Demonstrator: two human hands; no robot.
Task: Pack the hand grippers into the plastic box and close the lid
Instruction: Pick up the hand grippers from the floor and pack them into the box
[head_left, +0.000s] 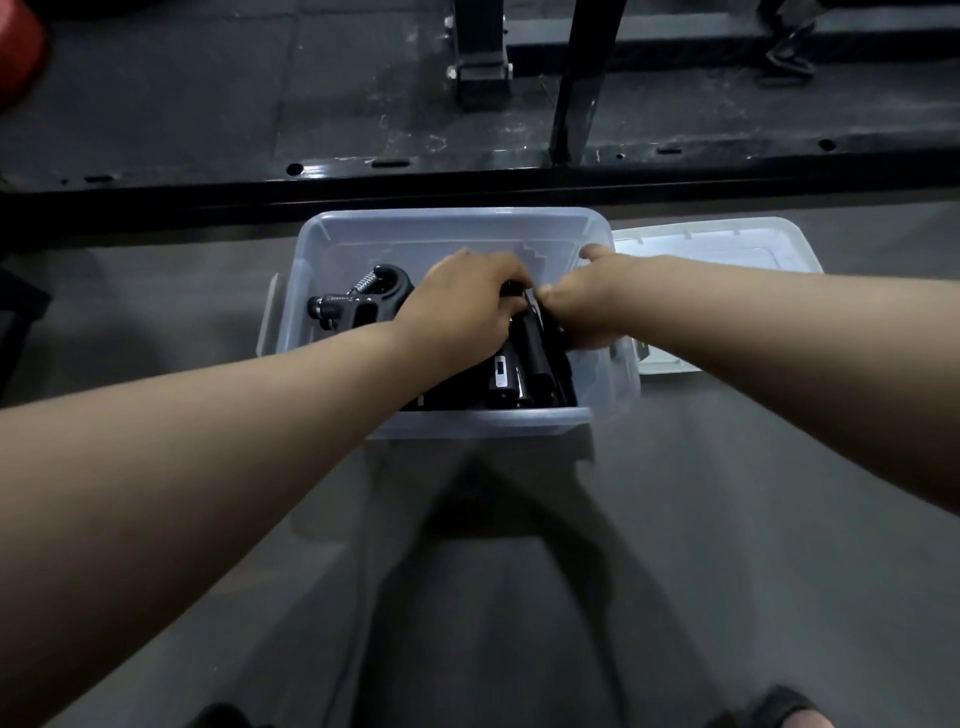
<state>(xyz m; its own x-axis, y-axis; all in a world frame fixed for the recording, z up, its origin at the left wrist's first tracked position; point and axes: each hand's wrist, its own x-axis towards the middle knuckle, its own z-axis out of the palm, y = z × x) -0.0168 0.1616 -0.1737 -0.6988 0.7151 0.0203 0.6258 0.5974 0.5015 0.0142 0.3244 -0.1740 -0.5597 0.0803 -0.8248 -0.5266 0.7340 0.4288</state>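
The grey smooth floor (727, 519) carries an open clear plastic box (447, 228), with a clear plastic lid (727, 249) just beside it

Both hands (467, 306) hide the middle hand grippers (524, 364); at twelve o'clock, the frame edge crops a black rack (576, 78).

Black hand grippers (363, 304) inside clear open plastic box (415, 228); lid (727, 244) beside.

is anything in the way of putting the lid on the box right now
Yes. Both hands, the left hand and right hand, reach inside the open plastic box among the hand grippers. The lid lies beside the box on its right.
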